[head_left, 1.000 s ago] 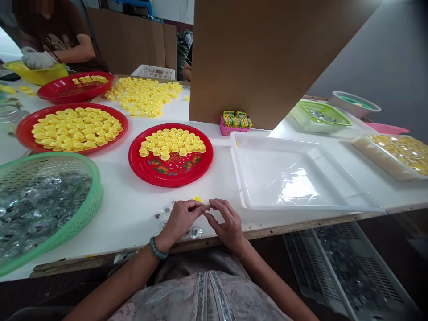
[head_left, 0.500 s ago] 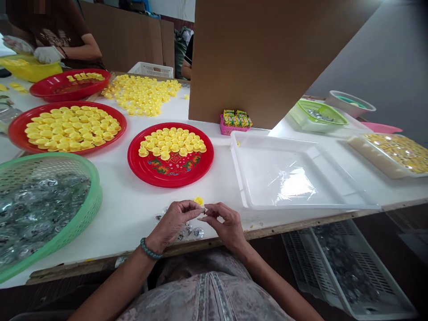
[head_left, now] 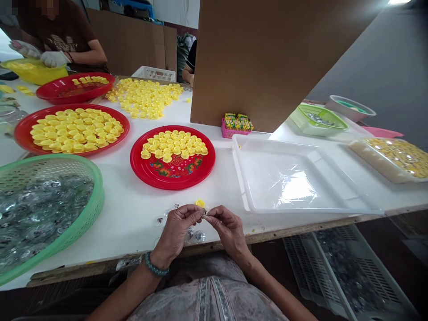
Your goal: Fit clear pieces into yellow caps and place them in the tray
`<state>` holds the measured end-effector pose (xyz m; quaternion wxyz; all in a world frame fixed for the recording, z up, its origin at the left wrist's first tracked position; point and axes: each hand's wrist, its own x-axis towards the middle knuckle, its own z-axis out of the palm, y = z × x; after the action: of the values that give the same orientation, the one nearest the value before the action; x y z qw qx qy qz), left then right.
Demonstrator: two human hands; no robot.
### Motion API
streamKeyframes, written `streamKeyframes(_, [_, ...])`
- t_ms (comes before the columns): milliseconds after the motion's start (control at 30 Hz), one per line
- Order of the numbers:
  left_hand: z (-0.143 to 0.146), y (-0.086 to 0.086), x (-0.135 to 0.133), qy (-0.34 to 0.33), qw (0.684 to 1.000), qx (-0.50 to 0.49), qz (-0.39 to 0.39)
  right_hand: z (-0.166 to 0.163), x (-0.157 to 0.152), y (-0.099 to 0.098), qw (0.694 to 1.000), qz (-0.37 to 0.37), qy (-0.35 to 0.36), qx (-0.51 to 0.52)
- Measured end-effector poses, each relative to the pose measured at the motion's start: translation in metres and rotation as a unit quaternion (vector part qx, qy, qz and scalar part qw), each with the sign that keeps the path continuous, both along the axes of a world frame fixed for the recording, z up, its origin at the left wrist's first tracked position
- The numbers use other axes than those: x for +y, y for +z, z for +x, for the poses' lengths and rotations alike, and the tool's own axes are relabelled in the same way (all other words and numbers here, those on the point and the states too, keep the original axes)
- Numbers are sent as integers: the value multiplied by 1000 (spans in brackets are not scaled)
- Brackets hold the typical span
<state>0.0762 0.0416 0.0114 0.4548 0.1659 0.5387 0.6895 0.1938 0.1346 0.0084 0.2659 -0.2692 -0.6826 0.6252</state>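
My left hand (head_left: 177, 228) is closed in a pinch at the table's front edge. My right hand (head_left: 229, 228) meets it fingertip to fingertip, thumb pressed to the fingers. A tiny dark piece shows where the fingertips meet, too small to name. Just beyond them is a small yellow hat-shaped piece (head_left: 199, 203); whether it is held or lies on the table I cannot tell. Several clear round pieces with small dark prints, such as one clear disc (head_left: 199, 236), lie around and partly under my left hand.
Ahead stands a red tray (head_left: 172, 182) of yellow pieces, with another red tray (head_left: 20, 136) beyond. A green basket (head_left: 100, 196) of clear pieces is left, a white tray (head_left: 277, 178) right. Cardboard (head_left: 247, 58) rises behind. A co-worker's gloved hand (head_left: 55, 59) is far left.
My right thumb and fingers have closed together and now meet my left fingertips. The whole scene has shifted slightly right and down in view; the trays and baskets stay in place.
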Motion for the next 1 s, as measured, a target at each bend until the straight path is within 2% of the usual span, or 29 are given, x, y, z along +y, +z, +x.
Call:
streamKeyframes(200, [0, 1, 0, -27, 998, 48, -18, 0, 13, 8, 999, 38, 27, 24])
streamKeyframes(300, [-6, 6, -2, -32, 984, 173, -16, 1, 23, 19, 994, 79, 79, 9])
streamKeyframes(367, [-11, 11, -3, -30, 959, 281, -6, 1, 29, 27, 988, 107, 111, -21])
streamKeyframes(433, [-15, 16, -2, -28, 945, 326, -11, 0, 32, 31, 985, 109, 128, -44])
streamKeyframes(500, [-16, 19, 0, -25, 963, 269, -18, -2, 31, 31, 989, 59, 131, -36])
streamKeyframes(600, [-11, 20, 5, -4, 992, 122, -14, -7, 22, 24, 992, -68, 97, 45])
streamKeyframes(667, [-6, 19, 8, 19, 999, 44, -7, -13, 14, 16, 984, -137, 59, 101])
streamKeyframes(767, [3, 19, 11, 39, 997, -64, 7, -21, 4, 8, 971, -190, 18, 143])
streamKeyframes(833, [5, 20, 12, 44, 994, -103, 16, -24, 1, 4, 971, -189, 10, 144])
streamKeyframes(900, [3, 21, 11, 49, 994, -94, 15, -23, 2, 3, 981, -151, 8, 123])
streamKeyframes(1000, [-6, 23, 9, 27, 999, -22, -13, -14, 10, 7, 997, -20, 7, 73])
